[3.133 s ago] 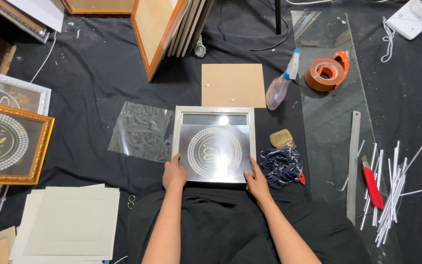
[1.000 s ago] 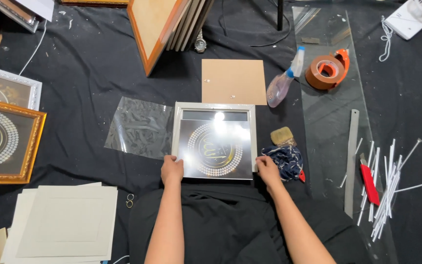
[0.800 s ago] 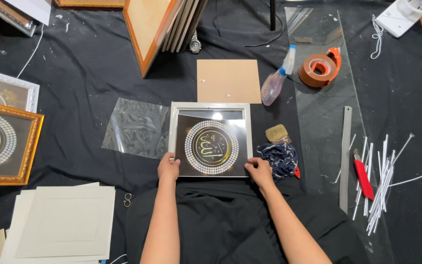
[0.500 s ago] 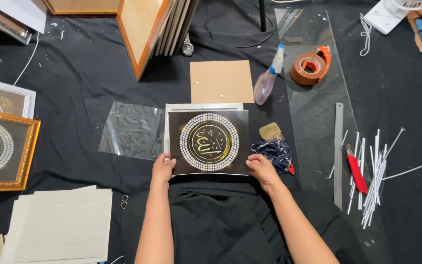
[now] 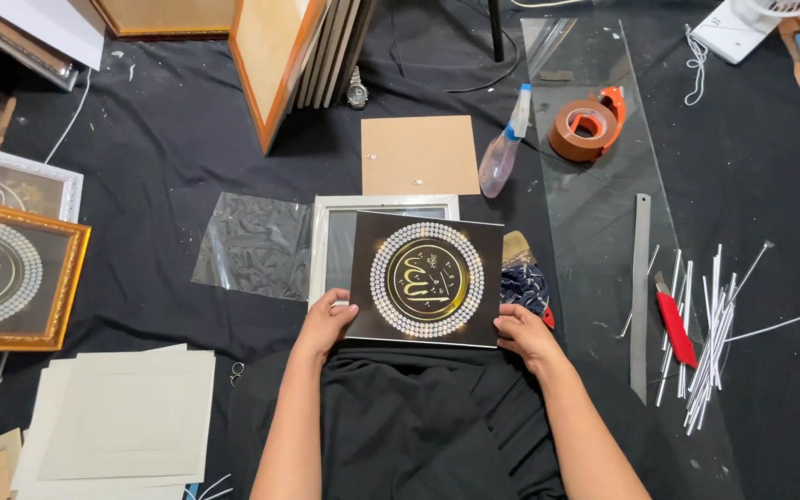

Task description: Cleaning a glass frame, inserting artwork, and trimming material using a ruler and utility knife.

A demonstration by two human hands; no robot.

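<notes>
Both hands pinch the black art print (image 5: pixel 426 279): left hand (image 5: pixel 324 323) near-left corner, right hand (image 5: pixel 525 332) near-right corner. Print overlaps white frame (image 5: pixel 326 239), right of plastic sheet (image 5: pixel 254 244).

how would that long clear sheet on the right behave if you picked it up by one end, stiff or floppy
The long clear sheet lies perfectly flat with straight, crisp edges, so it is probably rigid, glass or acrylic, not floppy film like the crinkled plastic sheet. Long and narrow, it may flex or crack if lifted by one end. The tape roll and metal ruler resting on it would likely slide off.
</notes>
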